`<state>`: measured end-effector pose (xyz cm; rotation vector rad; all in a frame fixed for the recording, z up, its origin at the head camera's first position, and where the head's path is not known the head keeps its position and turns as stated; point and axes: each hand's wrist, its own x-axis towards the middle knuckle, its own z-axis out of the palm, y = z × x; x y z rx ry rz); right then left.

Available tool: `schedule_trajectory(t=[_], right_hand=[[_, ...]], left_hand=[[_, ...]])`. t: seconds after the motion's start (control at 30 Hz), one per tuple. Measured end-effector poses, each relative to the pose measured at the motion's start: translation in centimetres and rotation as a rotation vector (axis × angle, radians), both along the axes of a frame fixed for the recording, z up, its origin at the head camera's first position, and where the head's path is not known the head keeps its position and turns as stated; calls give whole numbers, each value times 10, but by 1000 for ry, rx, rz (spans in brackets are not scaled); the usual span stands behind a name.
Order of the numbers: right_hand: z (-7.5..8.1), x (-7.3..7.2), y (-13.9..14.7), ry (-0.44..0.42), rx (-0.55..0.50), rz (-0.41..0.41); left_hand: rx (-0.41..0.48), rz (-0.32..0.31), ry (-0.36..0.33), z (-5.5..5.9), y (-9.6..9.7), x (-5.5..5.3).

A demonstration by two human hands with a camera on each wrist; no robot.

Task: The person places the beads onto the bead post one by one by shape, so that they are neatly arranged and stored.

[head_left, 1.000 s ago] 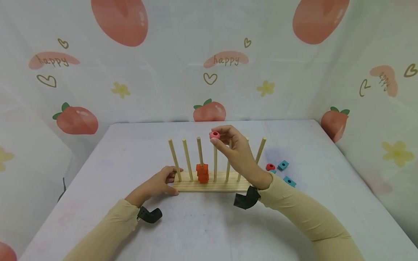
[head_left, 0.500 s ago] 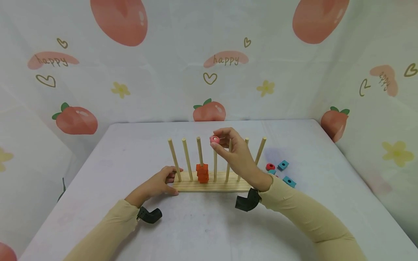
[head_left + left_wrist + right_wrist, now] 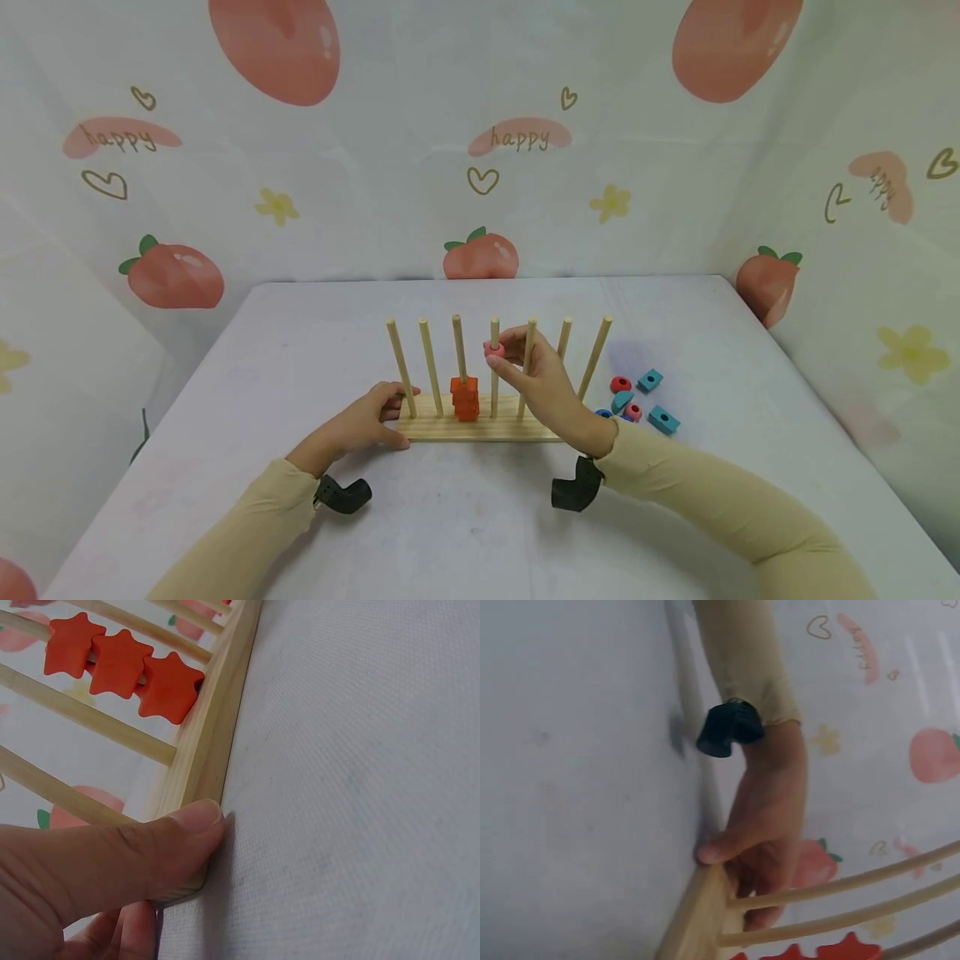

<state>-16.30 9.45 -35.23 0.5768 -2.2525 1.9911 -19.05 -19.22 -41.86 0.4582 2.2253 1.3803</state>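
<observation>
My left hand (image 3: pixel 365 417) grips the left end of a wooden peg board (image 3: pixel 442 430), thumb along its front edge and fingers behind. The left wrist view shows that thumb pressed on the board's corner. Three orange-red star beads (image 3: pixel 120 664) are stacked on the third peg from the left, down against the base. My right hand (image 3: pixel 551 385) pinches a pink bead (image 3: pixel 494 351) between thumb and fingers. That bead is threaded on the middle peg (image 3: pixel 495 329), a little below its top. In the right wrist view only the left hand shows, at the board's end.
Loose beads lie on the table right of the board: a red bead (image 3: pixel 620 384), teal blocks (image 3: pixel 663 419), a teal half-round piece (image 3: pixel 622 402), a pink bead (image 3: pixel 633 412) and blue pieces (image 3: pixel 603 413) partly behind the right wrist. Upright pegs (image 3: pixel 596 358) stand around the right hand.
My right hand has come down with the pink bead, from above the middle peg's tip to partway down its shaft. The left hand stays on the board.
</observation>
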Motion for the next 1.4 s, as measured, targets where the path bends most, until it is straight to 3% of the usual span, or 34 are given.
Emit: schedule_trajectory(t=[0.3, 0.77, 1.0, 1.2, 1.4], right_hand=[[-41, 0, 2, -131, 110, 0], [-66, 5, 0, -260, 180, -85], [-78, 6, 1, -241, 203, -70], [-83, 5, 2, -219, 158, 0], [-81, 6, 2, -191, 240, -22]], left_hand=[[12, -4, -7, 0, -1, 0], [-6, 11, -3, 1, 0, 2], [-4, 18, -7, 0, 0, 1], [1, 20, -22, -3, 0, -1], [6, 10, -15, -4, -1, -2]])
